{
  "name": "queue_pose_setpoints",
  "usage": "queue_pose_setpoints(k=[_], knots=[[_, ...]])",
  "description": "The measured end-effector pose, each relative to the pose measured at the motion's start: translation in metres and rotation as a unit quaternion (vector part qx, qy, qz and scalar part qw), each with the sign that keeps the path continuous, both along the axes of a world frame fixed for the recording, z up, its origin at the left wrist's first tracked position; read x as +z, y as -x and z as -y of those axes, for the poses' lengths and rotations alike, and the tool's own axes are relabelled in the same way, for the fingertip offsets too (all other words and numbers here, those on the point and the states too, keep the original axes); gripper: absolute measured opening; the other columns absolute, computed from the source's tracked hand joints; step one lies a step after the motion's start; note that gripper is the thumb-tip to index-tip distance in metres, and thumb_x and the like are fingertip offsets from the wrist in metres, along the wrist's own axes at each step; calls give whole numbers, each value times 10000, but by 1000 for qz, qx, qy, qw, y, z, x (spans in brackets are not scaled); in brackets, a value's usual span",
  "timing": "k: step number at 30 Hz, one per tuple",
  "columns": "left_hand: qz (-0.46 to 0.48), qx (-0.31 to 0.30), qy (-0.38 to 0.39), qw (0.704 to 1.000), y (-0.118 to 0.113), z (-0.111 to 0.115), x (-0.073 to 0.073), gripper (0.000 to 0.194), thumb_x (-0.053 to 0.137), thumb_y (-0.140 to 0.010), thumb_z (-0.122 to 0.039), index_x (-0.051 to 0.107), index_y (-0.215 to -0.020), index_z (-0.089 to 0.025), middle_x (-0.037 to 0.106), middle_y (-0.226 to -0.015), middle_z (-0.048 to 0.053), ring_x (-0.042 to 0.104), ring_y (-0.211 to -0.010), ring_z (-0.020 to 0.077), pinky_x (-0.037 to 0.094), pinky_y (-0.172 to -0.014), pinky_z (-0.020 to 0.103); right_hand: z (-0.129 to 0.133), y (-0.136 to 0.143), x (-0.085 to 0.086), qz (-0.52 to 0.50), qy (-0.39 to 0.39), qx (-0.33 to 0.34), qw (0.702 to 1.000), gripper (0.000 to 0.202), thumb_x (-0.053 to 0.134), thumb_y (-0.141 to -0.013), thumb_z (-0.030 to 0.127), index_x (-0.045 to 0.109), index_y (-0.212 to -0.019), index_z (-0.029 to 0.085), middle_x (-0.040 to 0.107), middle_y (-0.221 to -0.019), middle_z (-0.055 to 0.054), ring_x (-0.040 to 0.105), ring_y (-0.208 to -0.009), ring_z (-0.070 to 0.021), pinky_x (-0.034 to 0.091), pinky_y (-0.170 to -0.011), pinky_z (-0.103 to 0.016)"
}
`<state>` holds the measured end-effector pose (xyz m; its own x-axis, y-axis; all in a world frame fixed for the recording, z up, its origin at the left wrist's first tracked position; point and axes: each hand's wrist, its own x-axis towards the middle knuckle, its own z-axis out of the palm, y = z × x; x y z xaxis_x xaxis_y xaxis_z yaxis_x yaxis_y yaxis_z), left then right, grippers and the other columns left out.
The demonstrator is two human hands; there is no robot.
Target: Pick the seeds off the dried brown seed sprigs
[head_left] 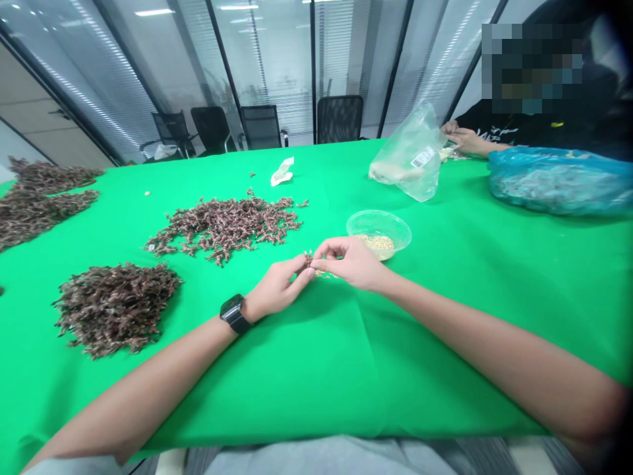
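Note:
My left hand (281, 285), with a black watch at its wrist, pinches a small brown twisted piece (308, 260). The fingertips of my right hand (351, 262) are closed at the same piece, touching its right side. Just beneath and behind my right hand, small yellowish grains (326, 274) lie on the green cloth. A clear round bowl (401, 232) with more such grains stands right behind my right hand, partly covered by it. Beyond my left hand spreads a loose pile of brown pieces (232, 224); a denser pile (119, 307) lies to its left.
More brown piles (39, 204) lie at the far left. A crumpled white paper (282, 172) and a clear plastic bag (415, 155) are at the back. At the right back, a blue bag (558, 181) lies before a seated person (544, 132) whose hands are on the table.

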<state>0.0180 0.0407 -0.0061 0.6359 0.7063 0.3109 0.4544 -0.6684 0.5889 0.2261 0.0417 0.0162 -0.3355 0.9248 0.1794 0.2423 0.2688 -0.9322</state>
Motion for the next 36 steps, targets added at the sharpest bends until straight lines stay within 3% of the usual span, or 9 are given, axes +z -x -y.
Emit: queue_pose_setpoints(k=[6,11,16,20,23,26,28,31,36], knots=[[22,2,15,1000,-1,1,-1,353,370,-1037,-423,592,-945,-165,614,-821,25,578,-745,148,442,-718,266,1,2,-6,4,-88,-23,996,244,734,-796,402,705,-792,160,419,-527,65,341,-504,-80,250,-489,-245],[41,-1,25,999,-2,1,-2,329,383,-1038,-405,593,-959,-165,624,-839,26,583,-750,143,442,-725,264,4,1,-6,52,-152,-31,986,186,690,-835,347,731,-824,166,464,-537,51,378,-511,-91,292,-516,-254],[32,-4,21,999,-3,1,0,331,372,-1038,-412,580,-951,-170,619,-843,27,568,-753,147,442,-732,264,7,1,-4,67,-161,-27,984,199,634,-862,332,729,-832,160,493,-555,36,420,-527,-98,320,-528,-253],[3,2,-17,1000,-2,0,-1,307,365,-1041,-388,569,-958,-174,619,-859,30,570,-755,146,442,-734,265,8,3,-2,39,-90,-20,995,217,640,-837,351,724,-805,153,498,-532,38,405,-501,-89,294,-492,-246],[-52,5,-86,995,2,-3,-2,294,363,-1037,-379,559,-950,-178,612,-855,41,565,-750,155,446,-726,274,7,5,2,-34,61,-18,997,217,714,-751,363,694,-748,147,521,-544,36,402,-494,-79,289,-475,-237],[-94,-7,-153,984,5,-6,-2,285,367,-1030,-378,553,-951,-178,611,-860,57,567,-774,172,451,-729,285,6,6,7,-133,237,12,962,278,811,-645,364,652,-690,140,480,-544,51,333,-476,-54,261,-449,-225],[-93,-9,-161,983,5,-6,-2,278,370,-1030,-374,554,-962,-177,616,-871,61,571,-786,173,453,-734,284,5,4,11,-171,306,44,936,328,858,-603,371,641,-682,139,396,-513,83,253,-467,-40,214,-433,-219],[-68,-9,-129,989,4,-4,-1,284,371,-1036,-370,564,-963,-175,621,-872,55,572,-779,164,453,-740,278,3,0,13,-164,318,62,932,352,883,-593,384,650,-690,138,379,-512,91,252,-477,-41,203,-438,-215],[-28,-6,-71,997,1,2,2,324,371,-1039,-399,583,-942,-173,614,-841,38,566,-736,147,442,-708,265,1,-4,10,-117,227,61,965,366,862,-621,449,697,-736,143,586,-634,18,393,-522,-60,259,-467,-227]])
